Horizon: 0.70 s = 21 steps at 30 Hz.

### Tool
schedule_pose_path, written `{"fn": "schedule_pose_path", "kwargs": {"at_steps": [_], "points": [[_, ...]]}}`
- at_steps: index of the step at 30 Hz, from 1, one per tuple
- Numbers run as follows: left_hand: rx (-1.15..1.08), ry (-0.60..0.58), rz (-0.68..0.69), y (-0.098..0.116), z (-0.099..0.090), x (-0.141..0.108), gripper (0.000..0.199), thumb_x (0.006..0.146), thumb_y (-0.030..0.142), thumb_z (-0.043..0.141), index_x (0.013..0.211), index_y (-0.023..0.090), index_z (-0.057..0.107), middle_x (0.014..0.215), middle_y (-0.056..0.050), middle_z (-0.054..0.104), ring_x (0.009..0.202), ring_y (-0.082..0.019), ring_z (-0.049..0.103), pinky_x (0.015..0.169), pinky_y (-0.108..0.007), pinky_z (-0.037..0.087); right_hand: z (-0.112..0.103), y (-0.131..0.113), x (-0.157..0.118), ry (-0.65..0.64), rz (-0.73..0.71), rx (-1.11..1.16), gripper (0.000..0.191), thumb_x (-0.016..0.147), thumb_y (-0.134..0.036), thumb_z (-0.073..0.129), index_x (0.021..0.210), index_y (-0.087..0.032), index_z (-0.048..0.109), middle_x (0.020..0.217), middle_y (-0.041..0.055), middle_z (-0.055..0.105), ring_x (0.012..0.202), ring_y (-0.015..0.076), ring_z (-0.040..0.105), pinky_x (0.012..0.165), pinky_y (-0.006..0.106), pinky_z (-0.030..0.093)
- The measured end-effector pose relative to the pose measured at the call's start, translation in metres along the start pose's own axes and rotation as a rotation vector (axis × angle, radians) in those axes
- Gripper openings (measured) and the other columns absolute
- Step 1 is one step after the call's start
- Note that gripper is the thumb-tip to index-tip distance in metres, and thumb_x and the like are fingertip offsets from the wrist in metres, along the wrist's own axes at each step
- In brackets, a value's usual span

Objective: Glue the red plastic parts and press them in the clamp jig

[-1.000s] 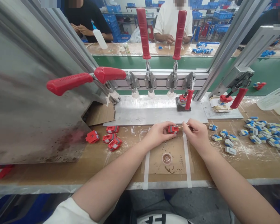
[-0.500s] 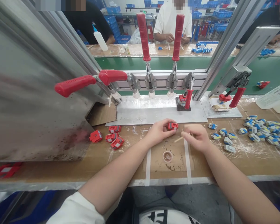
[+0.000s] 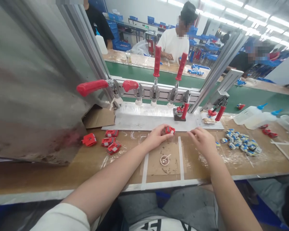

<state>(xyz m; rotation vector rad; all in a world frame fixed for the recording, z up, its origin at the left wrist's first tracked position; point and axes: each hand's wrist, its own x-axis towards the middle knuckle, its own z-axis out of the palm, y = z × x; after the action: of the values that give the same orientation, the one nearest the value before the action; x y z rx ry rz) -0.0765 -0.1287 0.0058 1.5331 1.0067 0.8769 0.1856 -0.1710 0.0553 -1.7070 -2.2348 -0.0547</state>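
Observation:
Between the thumb and fingers of my left hand [image 3: 159, 136] is a red and grey block [image 3: 170, 130]. My right hand [image 3: 199, 137] is raised to the right of it, with thumb and fingertips close together; whatever they may hold is too small to make out. Below my hands, a small round cup [image 3: 165, 160] with a light stick [image 3: 168, 157] in it rests on a brown board [image 3: 156, 170] edged by white tape. Several red and grey blocks [image 3: 114, 147] lie to the left of my forearm. A heap of blue, white and yellow blocks [image 3: 243, 142] lies on the right.
Behind my hands, a metal frame carries red-handled toggle clamps [image 3: 157, 61] over a metal plate [image 3: 135, 118]. One clamp presses on a red block in a black holder [image 3: 179, 115]. Clear bottles [image 3: 248, 114] stand at right. A person in white [image 3: 174, 43] sits across.
The view has tilted up and turned right. The stick that was by my right hand is now in the cup. My right hand has moved away from the block in my left hand.

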Motion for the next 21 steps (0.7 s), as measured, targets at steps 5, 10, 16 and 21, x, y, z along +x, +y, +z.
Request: {"fn": "schedule_pose_path", "kwargs": {"at_steps": [5, 10, 16, 21], "points": [[-0.091, -0.022, 0.068, 0.004, -0.001, -0.002, 0.052, 0.083, 0.048, 0.077, 0.127, 0.024, 0.066, 0.105, -0.005, 0.075, 0.091, -0.022, 0.069, 0.078, -0.031, 0.052, -0.011, 0.062, 0.004, -0.282, 0.161, -0.238, 0.024, 0.094, -0.025, 0.065, 0.115, -0.018, 0.075, 0.112, 0.0131, 0.071, 0.107, 0.0284, 0.066, 0.087, 0.032, 0.046], [-0.183, -0.018, 0.094, 0.006, -0.002, -0.002, 0.068, 0.087, 0.047, 0.073, 0.148, 0.025, 0.052, 0.121, -0.008, 0.073, 0.106, -0.024, 0.069, 0.089, -0.035, 0.055, -0.004, 0.048, 0.015, -0.175, 0.086, 0.094, 0.029, 0.096, -0.028, 0.059, 0.118, -0.016, 0.073, 0.109, 0.0141, 0.074, 0.104, 0.0282, 0.069, 0.093, 0.038, 0.051], [-0.371, 0.001, 0.139, 0.002, 0.001, 0.003, 0.054, 0.073, 0.034, 0.089, 0.117, 0.018, 0.063, 0.113, -0.010, 0.076, 0.107, -0.024, 0.072, 0.102, -0.040, 0.053, 0.017, -0.018, 0.029, 0.075, 0.027, 0.895, 0.040, 0.098, -0.049, 0.060, 0.124, -0.022, 0.071, 0.115, 0.0106, 0.075, 0.102, 0.0265, 0.071, 0.093, 0.042, 0.057], [-0.427, -0.004, 0.140, 0.000, 0.000, 0.005, 0.049, 0.068, 0.032, 0.092, 0.107, 0.017, 0.066, 0.110, -0.010, 0.076, 0.103, -0.024, 0.073, 0.101, -0.041, 0.054, 0.020, -0.044, 0.030, 0.139, -0.104, 0.818, 0.032, 0.102, -0.041, 0.056, 0.126, -0.024, 0.071, 0.125, 0.0106, 0.071, 0.118, 0.0271, 0.066, 0.102, 0.042, 0.053]]}}
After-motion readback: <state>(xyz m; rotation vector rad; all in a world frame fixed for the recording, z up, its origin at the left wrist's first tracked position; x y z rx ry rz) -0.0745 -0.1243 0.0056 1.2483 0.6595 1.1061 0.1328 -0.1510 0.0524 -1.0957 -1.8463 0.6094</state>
